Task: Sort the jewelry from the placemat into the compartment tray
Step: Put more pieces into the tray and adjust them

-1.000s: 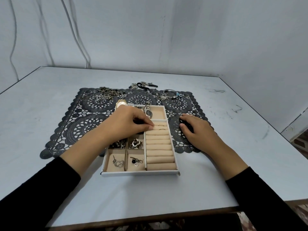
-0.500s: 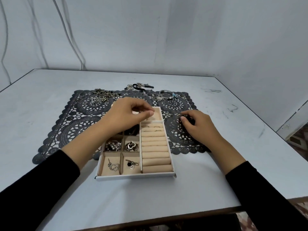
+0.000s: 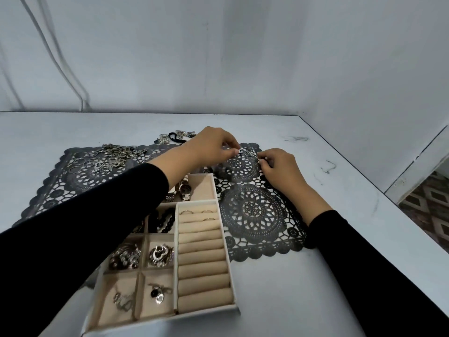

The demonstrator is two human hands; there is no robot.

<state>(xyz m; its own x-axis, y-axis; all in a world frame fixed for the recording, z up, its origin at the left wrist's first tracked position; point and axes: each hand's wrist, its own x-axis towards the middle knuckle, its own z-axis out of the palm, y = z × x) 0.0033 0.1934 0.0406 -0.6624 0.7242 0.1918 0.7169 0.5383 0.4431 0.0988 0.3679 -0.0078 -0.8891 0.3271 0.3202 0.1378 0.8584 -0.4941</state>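
Beige compartment tray point(image 3: 160, 323) was found partly filled, jewelry point(image 3: 109, 154) was left heaped on the placemat point(image 3: 252, 215), a small piece point(image 3: 238, 150) was pinched in the left grip point(image 3: 211, 148) there, and whether anything was held in the right grip point(image 3: 279, 166) could not be told.

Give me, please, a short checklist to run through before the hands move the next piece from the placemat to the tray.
1. Left hand has a secure pinch on a piece: cannot tell; its fingertips meet beside the small rings.
2. Right hand holds something: cannot tell; its fingers curl at the placemat.
3. Free slots in the ring rolls: ok; only the far rows carry rings.
4. Tray sits level, within reach: ok.
5. Placemat emptied: not ok; a pile lies at its far left.
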